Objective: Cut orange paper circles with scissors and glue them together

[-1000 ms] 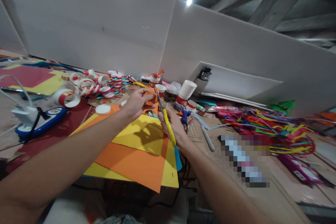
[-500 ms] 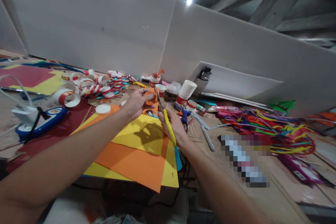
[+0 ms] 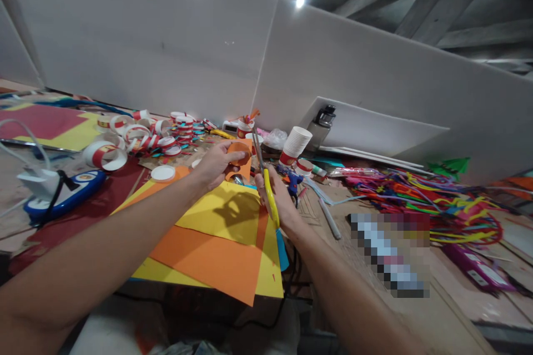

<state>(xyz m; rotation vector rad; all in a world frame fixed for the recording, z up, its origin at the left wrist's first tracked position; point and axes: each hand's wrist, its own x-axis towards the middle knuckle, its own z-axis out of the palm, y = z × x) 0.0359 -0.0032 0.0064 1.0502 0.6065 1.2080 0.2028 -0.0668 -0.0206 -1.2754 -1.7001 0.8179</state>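
My left hand (image 3: 220, 163) is closed on a piece of orange paper (image 3: 245, 162), pinched by its left side, above the stacked sheets. My right hand (image 3: 278, 195) grips yellow-handled scissors (image 3: 270, 195), their long blades pointing up and away from me. The blades are just right of the orange paper and look apart from it. Below both hands lie a yellow sheet (image 3: 200, 211) and an orange sheet (image 3: 216, 260), overlapping one another. A white round lid (image 3: 163, 173) rests left of my left forearm.
A stack of paper cups (image 3: 296, 144) and a dark bottle (image 3: 322, 127) stand at the back. Cut cup rings (image 3: 137, 133) lie left. Colourful pipe cleaners (image 3: 420, 194) spread right. A blue glue gun (image 3: 292, 180) lies beside my right hand; a blue power strip (image 3: 66, 194) is at left.
The scissors have moved slightly right, away from the orange paper, and their blades stand more upright. My left hand stays nearly in place, with the paper turned a little.
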